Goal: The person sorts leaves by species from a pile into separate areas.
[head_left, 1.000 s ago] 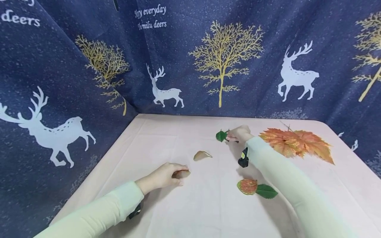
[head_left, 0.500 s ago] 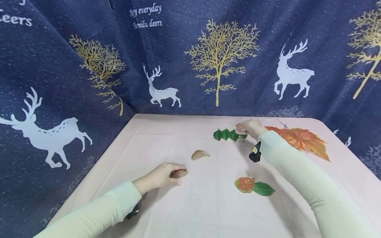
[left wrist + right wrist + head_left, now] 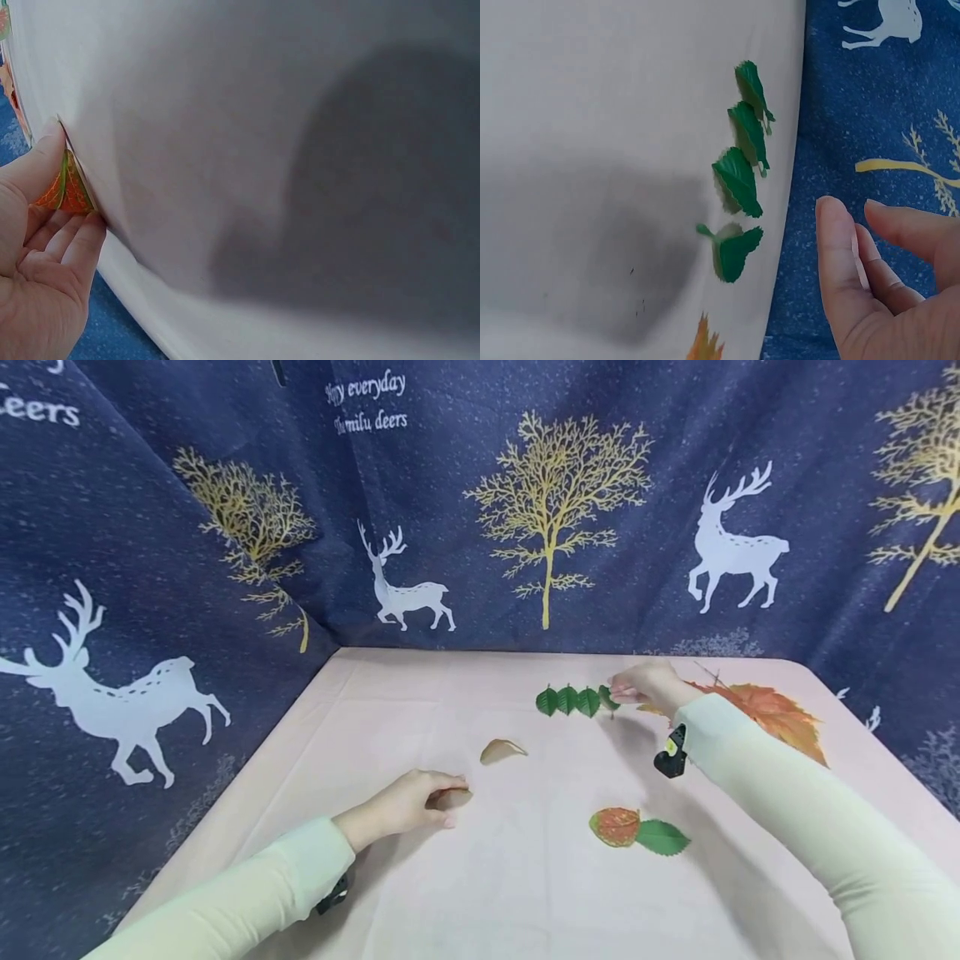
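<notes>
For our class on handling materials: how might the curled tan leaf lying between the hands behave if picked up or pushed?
The curled tan leaf looks thin, so it is probably light. It holds an arched shape, suggesting slight stiffness. With that curve, a push might rock or slide it.

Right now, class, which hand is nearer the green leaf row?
Right hand, at the right end of the green leaf row; left hand, farther off, in the left foreground.
</notes>
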`<state>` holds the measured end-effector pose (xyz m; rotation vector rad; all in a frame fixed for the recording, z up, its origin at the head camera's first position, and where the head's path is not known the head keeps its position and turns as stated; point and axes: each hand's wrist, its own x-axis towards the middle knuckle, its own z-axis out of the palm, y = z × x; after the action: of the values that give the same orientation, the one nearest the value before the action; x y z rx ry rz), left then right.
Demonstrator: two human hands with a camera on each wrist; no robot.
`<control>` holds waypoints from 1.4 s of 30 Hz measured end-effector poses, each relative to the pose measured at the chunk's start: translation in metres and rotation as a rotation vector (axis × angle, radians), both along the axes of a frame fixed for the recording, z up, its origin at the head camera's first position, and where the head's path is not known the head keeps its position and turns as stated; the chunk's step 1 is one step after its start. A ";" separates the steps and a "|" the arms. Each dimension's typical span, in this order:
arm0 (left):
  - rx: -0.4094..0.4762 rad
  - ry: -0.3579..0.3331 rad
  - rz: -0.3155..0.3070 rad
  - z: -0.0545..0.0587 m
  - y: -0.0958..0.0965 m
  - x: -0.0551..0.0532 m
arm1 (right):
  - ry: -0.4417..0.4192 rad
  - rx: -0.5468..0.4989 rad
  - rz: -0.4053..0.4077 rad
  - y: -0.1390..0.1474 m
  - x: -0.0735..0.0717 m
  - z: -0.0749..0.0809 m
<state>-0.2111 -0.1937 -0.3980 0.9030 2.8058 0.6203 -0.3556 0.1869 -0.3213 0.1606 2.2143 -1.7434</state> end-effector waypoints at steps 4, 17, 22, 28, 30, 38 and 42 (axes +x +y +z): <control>0.007 -0.007 0.005 -0.001 -0.001 -0.001 | 0.036 0.026 0.038 0.004 0.008 0.003; 0.023 -0.009 0.010 -0.001 -0.008 0.001 | 0.037 0.083 0.168 0.007 0.035 0.003; 0.026 -0.031 0.023 -0.001 -0.008 0.001 | 0.005 0.102 0.185 0.017 0.047 0.002; 0.024 -0.029 0.019 -0.002 -0.008 0.001 | 0.024 0.194 0.270 0.036 0.068 -0.002; 0.017 -0.010 0.008 -0.002 -0.009 0.000 | 0.023 0.211 0.290 0.041 0.073 -0.005; 0.008 0.024 0.000 -0.002 -0.007 0.001 | 0.028 0.287 0.347 0.051 0.094 -0.022; 0.009 0.011 -0.005 0.000 -0.003 0.002 | 0.065 0.388 0.420 0.051 0.111 -0.034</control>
<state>-0.2095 -0.1971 -0.3980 0.9173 2.8116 0.6298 -0.2443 0.2379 -0.3558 -0.2613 2.3944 -1.1075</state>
